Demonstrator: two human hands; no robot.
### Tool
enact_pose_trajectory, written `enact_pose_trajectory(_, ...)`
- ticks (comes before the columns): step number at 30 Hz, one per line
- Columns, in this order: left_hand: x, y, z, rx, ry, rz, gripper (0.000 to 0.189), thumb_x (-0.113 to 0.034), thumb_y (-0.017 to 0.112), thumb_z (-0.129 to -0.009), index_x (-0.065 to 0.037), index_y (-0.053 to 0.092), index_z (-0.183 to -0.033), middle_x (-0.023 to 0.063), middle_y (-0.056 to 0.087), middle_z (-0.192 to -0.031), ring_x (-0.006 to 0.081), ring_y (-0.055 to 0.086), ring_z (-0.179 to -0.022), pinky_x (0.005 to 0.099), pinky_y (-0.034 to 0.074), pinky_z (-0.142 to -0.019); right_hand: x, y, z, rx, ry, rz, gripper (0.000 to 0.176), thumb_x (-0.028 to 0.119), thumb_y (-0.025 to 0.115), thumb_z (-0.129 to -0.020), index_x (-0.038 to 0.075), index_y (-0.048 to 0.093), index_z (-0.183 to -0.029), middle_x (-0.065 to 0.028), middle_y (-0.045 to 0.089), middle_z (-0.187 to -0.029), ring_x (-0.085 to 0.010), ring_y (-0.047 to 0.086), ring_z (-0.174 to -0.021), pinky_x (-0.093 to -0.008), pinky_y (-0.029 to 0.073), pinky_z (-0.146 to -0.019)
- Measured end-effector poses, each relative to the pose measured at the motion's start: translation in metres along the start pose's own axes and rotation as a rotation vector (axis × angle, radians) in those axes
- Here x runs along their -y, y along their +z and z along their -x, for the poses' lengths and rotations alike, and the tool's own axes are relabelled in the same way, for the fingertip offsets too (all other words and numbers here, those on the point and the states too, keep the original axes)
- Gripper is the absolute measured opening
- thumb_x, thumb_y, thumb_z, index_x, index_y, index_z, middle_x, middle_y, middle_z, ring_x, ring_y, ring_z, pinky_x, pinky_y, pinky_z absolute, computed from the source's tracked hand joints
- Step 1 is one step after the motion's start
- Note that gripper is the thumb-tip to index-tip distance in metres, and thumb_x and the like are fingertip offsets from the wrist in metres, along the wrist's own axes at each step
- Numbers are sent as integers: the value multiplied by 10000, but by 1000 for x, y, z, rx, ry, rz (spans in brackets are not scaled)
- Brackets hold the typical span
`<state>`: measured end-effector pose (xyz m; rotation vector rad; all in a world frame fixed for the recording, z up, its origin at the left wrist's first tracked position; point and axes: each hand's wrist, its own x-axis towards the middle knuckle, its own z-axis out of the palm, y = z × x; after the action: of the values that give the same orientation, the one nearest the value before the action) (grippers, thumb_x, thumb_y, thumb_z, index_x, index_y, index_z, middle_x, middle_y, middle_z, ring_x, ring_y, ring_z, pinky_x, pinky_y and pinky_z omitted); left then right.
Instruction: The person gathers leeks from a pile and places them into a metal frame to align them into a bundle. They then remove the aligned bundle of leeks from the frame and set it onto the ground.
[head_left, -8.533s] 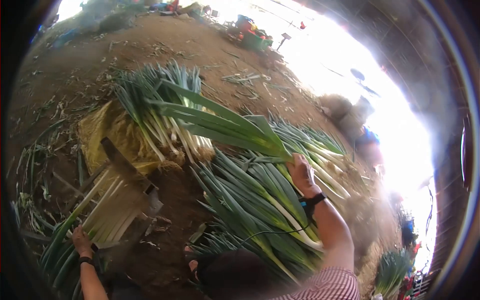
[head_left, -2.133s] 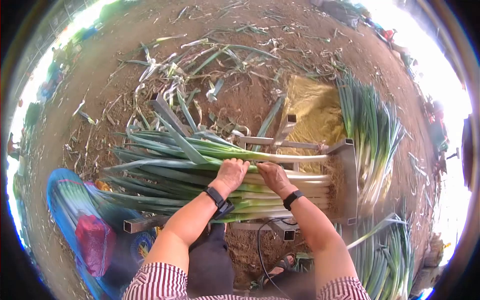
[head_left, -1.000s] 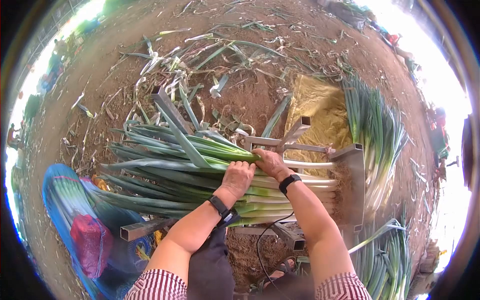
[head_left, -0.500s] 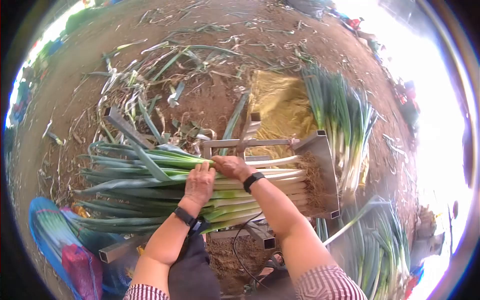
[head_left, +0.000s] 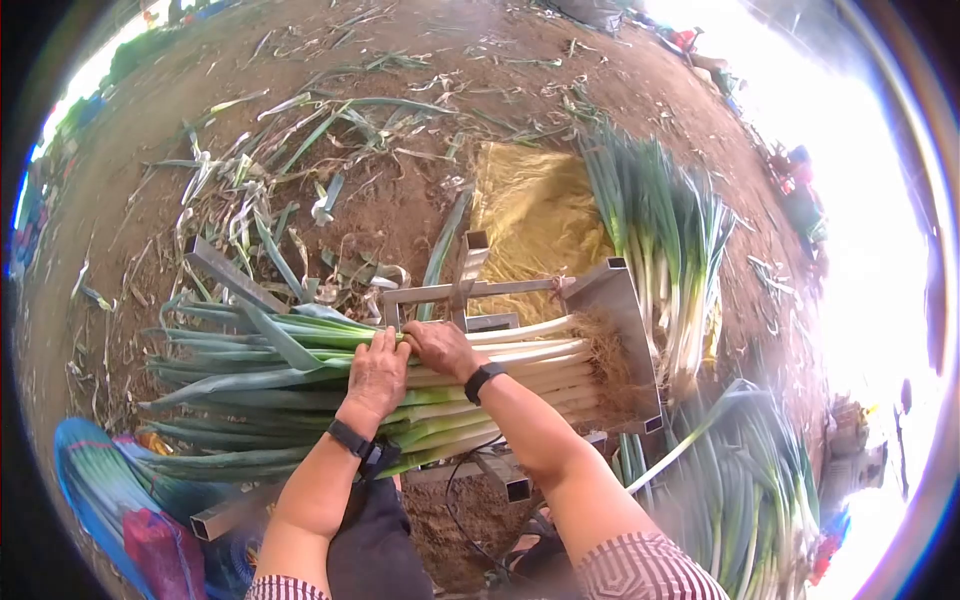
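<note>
A thick bundle of long green onions (head_left: 290,400) lies crosswise on a metal frame (head_left: 625,345), leaves to the left and rooted white ends against the frame's right plate. My left hand (head_left: 377,378) rests on the far side of the bundle, its fingers bent over the stalks where green turns pale. Touching it on the right, my right hand (head_left: 440,348) has its fingers curled around the far stalks, and its fingertips are partly hidden. Both hands appear closed on the green onions.
More green onions (head_left: 655,220) lie beyond the frame beside a yellow sheet (head_left: 535,205), and another heap (head_left: 745,490) is at lower right. Leaf scraps (head_left: 240,170) litter the dirt floor. A blue mesh bag (head_left: 85,475) sits at lower left. A dark cable hangs near my legs.
The view has shifted slightly, so the frame and bundle appear a little further left and lower. My hands stay together at the same part of the bundle.
</note>
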<state>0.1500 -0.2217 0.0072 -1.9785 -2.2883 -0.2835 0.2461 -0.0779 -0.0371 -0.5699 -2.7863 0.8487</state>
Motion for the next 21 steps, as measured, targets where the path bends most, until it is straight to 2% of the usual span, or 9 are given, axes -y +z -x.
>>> enact_pose_trajectory(2, 1, 1, -1, 1, -1, -26, 199, -136, 544, -810, -71, 573, -996, 177, 551, -1247, 285, 516, -1125, 411, 445, -814, -2, 3, 6, -176, -147, 19, 220, 266, 549, -907, 87, 593, -1027, -129, 669, -946, -322, 632, -934, -455, 498, -802)
enact_pose_trajectory(3, 1, 2, -1, 11, -3, -35, 193, -140, 538, -817, -71, 574, -993, 178, 550, -1250, 283, 515, -1124, 414, 440, -812, -6, 4, 12, -196, -104, 25, 244, 232, 606, -862, 85, 602, -1056, -119, 655, -961, -317, 617, -941, -442, 481, -838)
enact_pose_trajectory(6, 0, 4, 1, 9, -11, -53, 187, -151, 542, -818, -64, 573, -981, 183, 558, -1239, 286, 527, -1105, 423, 440, -792, -7, -47, 41, -68, 24, 118, 307, 232, 666, -824, 92, 611, -1092, -142, 613, -1120, -310, 592, -1002, -437, 478, -861)
enact_pose_trajectory(8, 1, 9, 2, -7, -16, -42, 199, -157, 567, -808, -56, 571, -979, 191, 557, -1234, 298, 536, -1102, 438, 443, -791, -36, -60, 63, -192, 93, 264, 305, 253, 713, -784, 87, 646, -1032, -130, 595, -1130, -302, 580, -1013, -437, 478, -867)
enact_pose_trajectory(10, 3, 13, 3, -8, -15, -57, 212, -187, 587, -807, -65, 571, -979, 186, 559, -1233, 294, 538, -1098, 436, 446, -779, -36, -91, 81, 11, 264, 207, 260, 282, 707, -789, 98, 671, -970, -112, 608, -1050, -309, 582, -1000, -434, 473, -882)
enact_pose_trajectory(13, 3, 13, 3, -33, -6, -80, 207, -188, 573, -811, -74, 572, -983, 177, 568, -1226, 288, 542, -1086, 428, 448, -767, -33, -102, 89, 59, 365, 215, 231, 321, 651, -816, 131, 677, -945, -109, 601, -1012, -301, 567, -1021, -423, 472, -878)
enact_pose_trajectory(16, 3, 13, 3, -57, -4, -90, 190, -163, 528, -823, -80, 575, -987, 170, 577, -1218, 281, 546, -1070, 415, 447, -752, -38, -96, 89, 43, 286, 315, 249, 359, 614, -848, 147, 682, -960, -102, 606, -988, -293, 571, -1019, -411, 477, -864)
enact_pose_trajectory(21, 4, 20, 3, -105, -23, -81, 172, -182, 533, -826, -88, 573, -964, 153, 587, -1203, 277, 547, -1066, 418, 449, -754, -40, -96, 101, -16, 497, 343, 359, 444, 536, -878, 139, 676, -1007, -115, 623, -1050, -306, 552, -1061, -453, 431, -916)
